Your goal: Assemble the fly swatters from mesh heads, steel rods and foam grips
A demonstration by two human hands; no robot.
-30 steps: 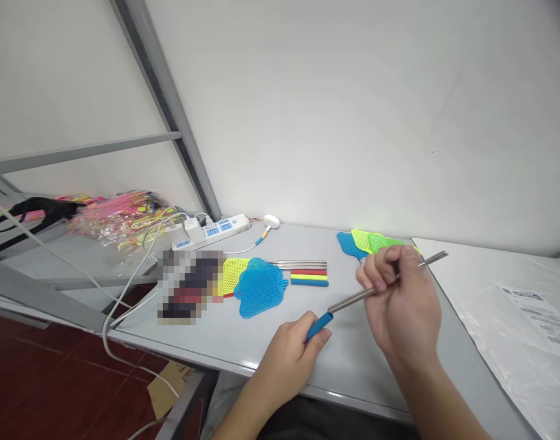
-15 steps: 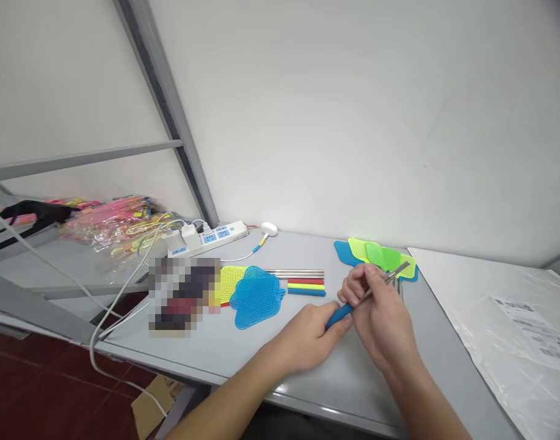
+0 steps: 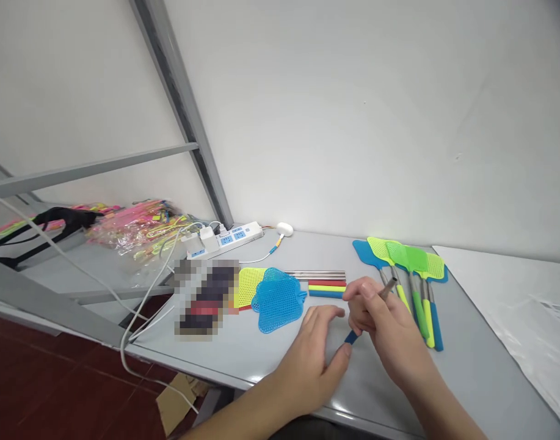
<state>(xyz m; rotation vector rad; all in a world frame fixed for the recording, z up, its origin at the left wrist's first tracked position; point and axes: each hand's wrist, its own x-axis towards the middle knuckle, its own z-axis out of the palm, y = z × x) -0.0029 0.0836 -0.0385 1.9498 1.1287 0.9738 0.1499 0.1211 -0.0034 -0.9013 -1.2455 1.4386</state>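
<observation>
My right hand (image 3: 383, 327) is closed around a fly swatter handle, its steel rod (image 3: 388, 288) poking out above the thumb and its blue grip (image 3: 352, 337) below the fingers. My left hand (image 3: 314, 360) has its fingers apart, the thumb tip at the end of that blue grip. Left of the hands lie blue mesh swatter heads (image 3: 280, 305) over a yellow swatter head (image 3: 248, 286). Behind them is a row of steel rods (image 3: 320, 275), beside red, yellow and blue grips (image 3: 328, 289). To the right, several assembled fly swatters (image 3: 419, 299) are fanned out.
A white power strip (image 3: 229, 238) with plugs and a small white device (image 3: 284, 229) sit at the back of the grey table (image 3: 243, 360). White sheeting (image 3: 504, 305) covers the right side. Plastic-bagged goods (image 3: 142, 232) lie on the left shelf, behind a metal frame (image 3: 183, 110).
My left hand has loosened from the blue grip and its fingers have spread. The rod and grip have drawn in lower within my right hand. The view has shifted, showing the assembled swatters more fully.
</observation>
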